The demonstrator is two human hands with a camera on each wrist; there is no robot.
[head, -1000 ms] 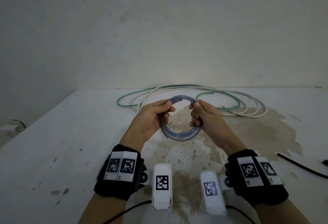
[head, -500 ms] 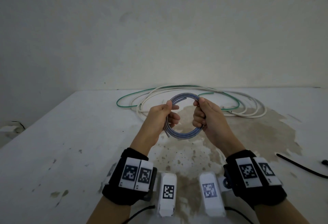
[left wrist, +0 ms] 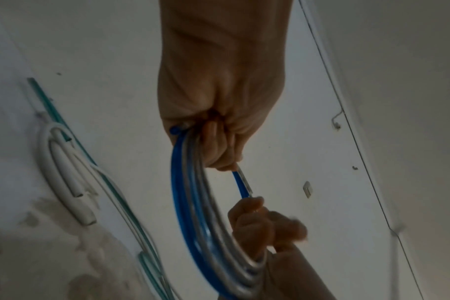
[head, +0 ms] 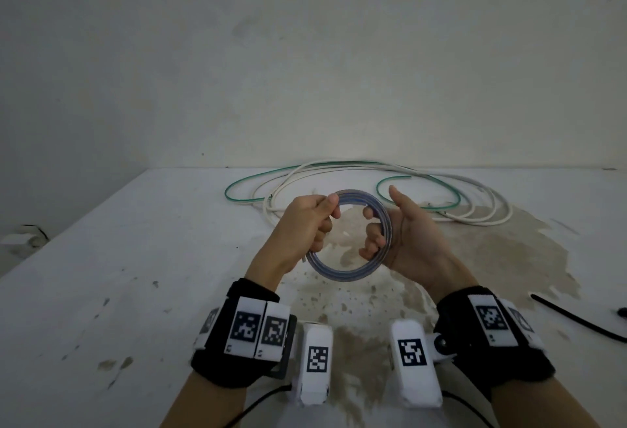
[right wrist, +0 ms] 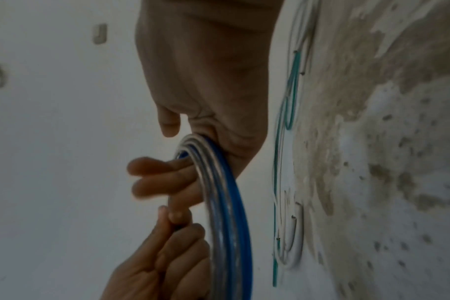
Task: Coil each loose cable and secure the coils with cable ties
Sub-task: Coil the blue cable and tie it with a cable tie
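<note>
- Blue-and-clear cable coil (head: 349, 234) held upright above table (head: 142, 258), between both hands.
- Left hand (head: 302, 224) fisted on left arc, loose end (left wrist: 243, 183) poking toward right fingers (left wrist: 247, 211).
- Right hand (head: 403, 241): fingers hooked through ring, thumb lifted clear.
- Black cable tie (head: 576, 320) lying well right, nearer right hand.

No readable text; only square coded markers on the wristbands (head: 251, 329).

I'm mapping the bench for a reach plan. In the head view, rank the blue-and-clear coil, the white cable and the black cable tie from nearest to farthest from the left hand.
1. Blue-and-clear coil: gripped in the left hand itself.
2. White cable: loose loops on the table just beyond the hands.
3. Black cable tie: far right, near the table's edge.
</note>
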